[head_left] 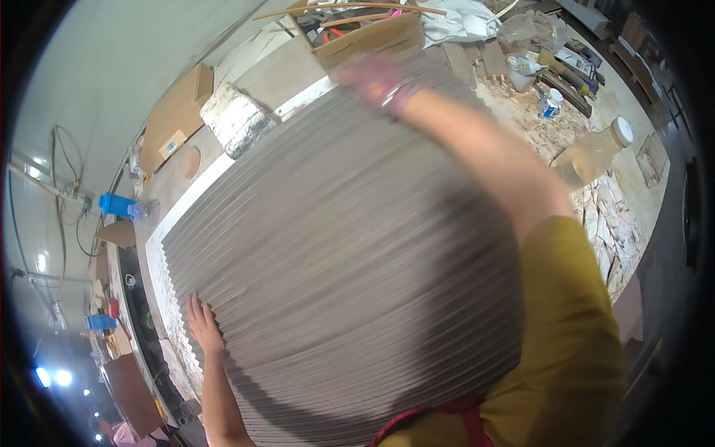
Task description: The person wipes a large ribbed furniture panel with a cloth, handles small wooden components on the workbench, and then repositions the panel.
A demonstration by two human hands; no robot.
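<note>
A large grey ribbed panel (335,268), covered in fine parallel grooves, fills the middle of the view. My left hand (202,325) lies flat with fingers spread on its near left edge. My right hand (376,80), blurred by motion, reaches across to the panel's far edge, with a bracelet on the wrist; whether it grips anything I cannot tell. My right arm wears a mustard-yellow sleeve (573,335).
A white wrapped block (237,119) and an open cardboard box (369,33) stand beyond the panel. A capped plastic jar (592,153), small bottles (550,103) and wood scraps lie on the dusty bench at right. A blue bottle (119,205) lies at left.
</note>
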